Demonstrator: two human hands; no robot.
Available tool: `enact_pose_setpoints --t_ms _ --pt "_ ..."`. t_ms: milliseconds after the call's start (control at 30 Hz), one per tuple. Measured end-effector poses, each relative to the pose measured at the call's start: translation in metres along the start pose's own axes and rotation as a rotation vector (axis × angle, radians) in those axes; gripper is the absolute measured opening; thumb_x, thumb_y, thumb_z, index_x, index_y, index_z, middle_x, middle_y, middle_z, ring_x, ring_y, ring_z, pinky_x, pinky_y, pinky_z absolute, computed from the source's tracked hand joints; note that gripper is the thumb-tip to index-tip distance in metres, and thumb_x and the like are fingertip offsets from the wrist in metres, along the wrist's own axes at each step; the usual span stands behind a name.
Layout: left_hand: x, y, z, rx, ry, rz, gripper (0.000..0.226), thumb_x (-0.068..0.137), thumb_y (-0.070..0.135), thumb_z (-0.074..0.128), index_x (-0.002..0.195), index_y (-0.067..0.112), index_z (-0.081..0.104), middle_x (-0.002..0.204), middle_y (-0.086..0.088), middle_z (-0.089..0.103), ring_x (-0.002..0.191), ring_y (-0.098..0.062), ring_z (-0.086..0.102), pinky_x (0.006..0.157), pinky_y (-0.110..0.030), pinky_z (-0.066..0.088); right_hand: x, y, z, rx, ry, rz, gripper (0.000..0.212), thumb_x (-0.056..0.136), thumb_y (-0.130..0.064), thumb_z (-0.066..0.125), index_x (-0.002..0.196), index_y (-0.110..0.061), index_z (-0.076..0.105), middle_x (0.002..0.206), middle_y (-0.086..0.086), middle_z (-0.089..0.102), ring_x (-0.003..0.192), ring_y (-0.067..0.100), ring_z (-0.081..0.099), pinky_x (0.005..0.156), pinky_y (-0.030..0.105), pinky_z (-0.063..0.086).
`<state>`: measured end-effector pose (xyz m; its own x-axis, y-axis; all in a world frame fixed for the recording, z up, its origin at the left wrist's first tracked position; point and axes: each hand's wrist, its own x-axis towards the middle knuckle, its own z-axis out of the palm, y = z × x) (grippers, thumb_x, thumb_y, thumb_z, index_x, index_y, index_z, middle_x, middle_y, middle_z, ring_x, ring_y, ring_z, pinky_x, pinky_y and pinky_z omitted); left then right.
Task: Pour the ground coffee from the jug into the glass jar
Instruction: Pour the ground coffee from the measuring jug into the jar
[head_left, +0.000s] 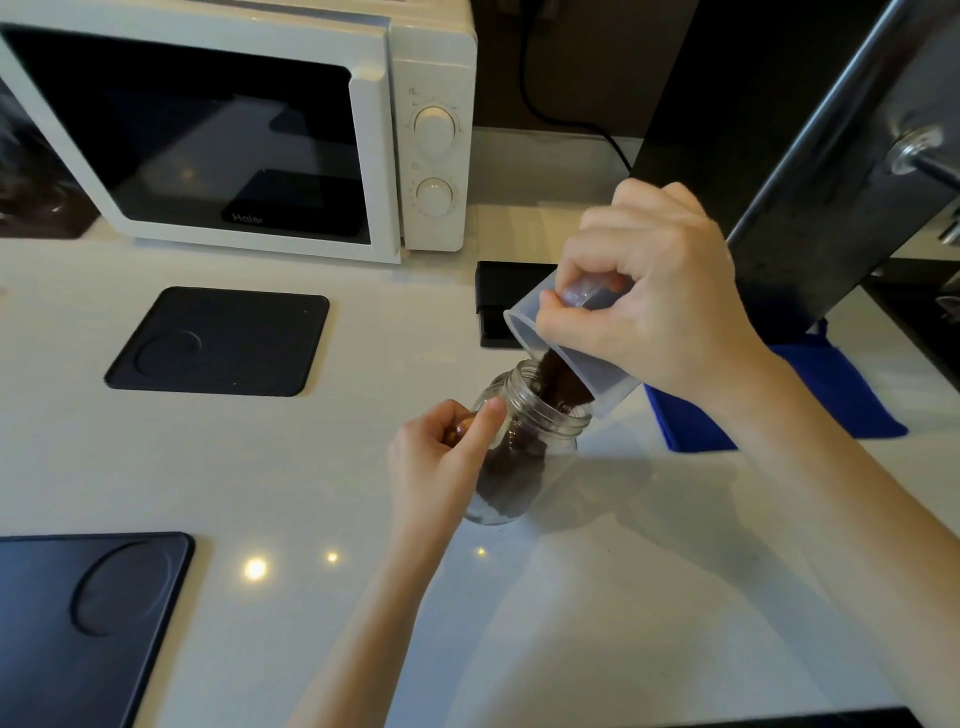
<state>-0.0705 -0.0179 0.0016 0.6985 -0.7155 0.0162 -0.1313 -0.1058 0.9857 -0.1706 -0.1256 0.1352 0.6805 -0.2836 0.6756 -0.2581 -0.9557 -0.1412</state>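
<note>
A clear glass jar (540, 431) stands on the white counter, partly filled with dark ground coffee (511, 478). My left hand (441, 462) grips the jar's left side, thumb against its neck. My right hand (660, 306) holds a translucent plastic jug (587, 369) by its handle, tipped steeply down to the left with its rim over the jar's mouth. A dark stream of coffee (558, 384) slides from the jug into the jar.
A white microwave (260, 130) stands at the back left. Black mats lie at the left (218, 343) and near left (78, 623). A black box (498, 301) sits behind the jug, a blue cloth (831, 395) at the right, a dark machine (831, 182) beyond.
</note>
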Motion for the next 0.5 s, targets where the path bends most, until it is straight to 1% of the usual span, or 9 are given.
enact_pose_setpoints --t_ms 100,200,300,333,400,500 --pt "0.0003 0.0008 0.0005 0.008 0.002 0.011 0.045 0.069 0.047 0.063 0.046 0.014 0.041 0.044 0.004 0.034 0.046 -0.011 0.029 0.05 -0.029 0.026 -0.001 -0.0002 0.0021 -0.01 -0.003 -0.01 0.027 0.074 -0.03 0.059 0.057 -0.009 0.06 0.056 0.005 0.055 0.063 0.019 0.043 0.059 0.038 0.037" --pt "-0.0003 0.0015 0.0002 0.007 0.003 0.011 0.045 0.069 0.047 0.062 0.046 0.015 0.041 0.045 0.002 0.034 0.047 -0.013 0.03 0.052 -0.031 0.027 -0.0013 -0.0001 0.0023 -0.007 0.013 -0.009 0.027 0.075 -0.03 0.058 0.057 -0.009 0.061 0.056 0.006 0.057 0.064 0.018 0.042 0.06 0.036 0.037" --pt "-0.0003 0.0009 -0.0004 0.008 0.003 0.01 0.047 0.069 0.047 0.063 0.045 0.013 0.04 0.045 0.0 0.036 0.048 -0.015 0.031 0.052 -0.031 0.028 -0.0015 -0.0001 0.0025 -0.001 0.019 -0.016 0.027 0.075 -0.029 0.059 0.057 -0.009 0.06 0.056 0.007 0.058 0.064 0.019 0.044 0.061 0.038 0.038" --pt "-0.0002 0.0002 -0.0003 0.005 0.0 0.009 0.048 0.069 0.047 0.063 0.045 0.012 0.04 0.045 0.001 0.036 0.048 -0.015 0.032 0.053 -0.032 0.028 -0.0015 -0.0001 0.0027 -0.008 0.021 -0.016 0.027 0.074 -0.029 0.059 0.057 -0.009 0.06 0.056 0.007 0.058 0.064 0.019 0.044 0.061 0.038 0.038" --pt "0.0001 -0.0008 -0.0003 0.0 0.002 0.007 0.047 0.069 0.047 0.063 0.045 0.014 0.04 0.041 0.007 0.035 0.047 -0.014 0.032 0.052 -0.032 0.028 -0.0013 -0.0007 0.0027 -0.006 0.013 -0.017 0.027 0.074 -0.029 0.059 0.057 -0.009 0.06 0.056 0.008 0.058 0.064 0.018 0.043 0.061 0.037 0.037" --pt "0.0002 -0.0009 -0.0002 0.004 0.005 0.013 0.046 0.069 0.047 0.063 0.044 0.017 0.04 0.039 0.007 0.034 0.045 -0.012 0.03 0.051 -0.03 0.028 -0.0005 -0.002 0.0022 -0.002 0.012 -0.032 0.026 0.074 -0.028 0.059 0.057 -0.009 0.06 0.056 0.006 0.056 0.065 0.017 0.041 0.061 0.035 0.034"
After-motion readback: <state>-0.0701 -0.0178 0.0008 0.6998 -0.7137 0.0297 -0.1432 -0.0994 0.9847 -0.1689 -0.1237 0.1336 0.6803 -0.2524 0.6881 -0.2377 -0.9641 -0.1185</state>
